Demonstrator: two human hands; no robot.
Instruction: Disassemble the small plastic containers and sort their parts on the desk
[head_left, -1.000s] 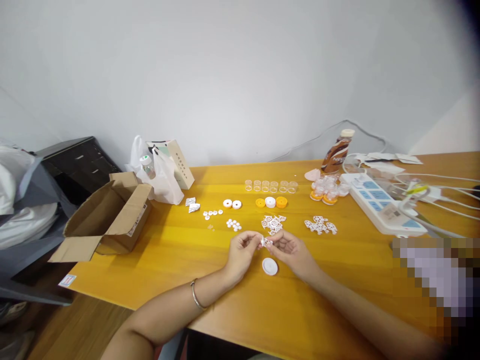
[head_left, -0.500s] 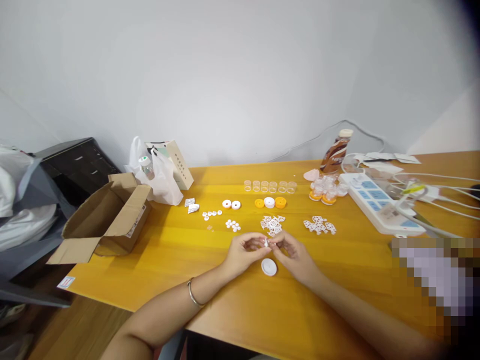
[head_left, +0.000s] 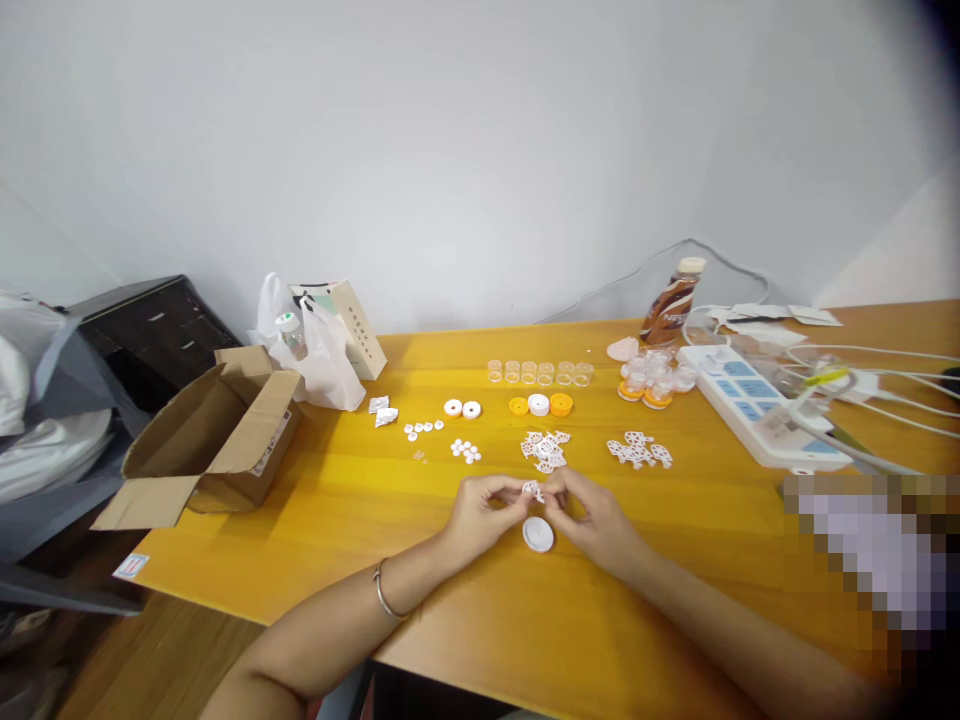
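Between their fingertips, my left hand (head_left: 481,512) and my right hand (head_left: 591,515) pinch a small white openwork plastic piece (head_left: 533,490) from both sides. It is held just above the table. Right below it, a round white plastic disc (head_left: 538,535) lies flat. Just beyond my fingers is a pile of white openwork pieces (head_left: 546,448), with a second cluster of similar pieces (head_left: 639,450) to its right. Small white round caps (head_left: 466,451) lie beyond my left hand.
Clear plastic cups (head_left: 529,373) stand in a row behind orange and white round parts (head_left: 538,405). An open cardboard box (head_left: 247,450) and a plastic bag (head_left: 326,360) are on the left. At right are a power strip (head_left: 757,410), cables and a brown bottle (head_left: 670,305).
The white piece has turned between my fingers, and more of its openwork shape shows. My hands have barely shifted; the things on the table have not moved.
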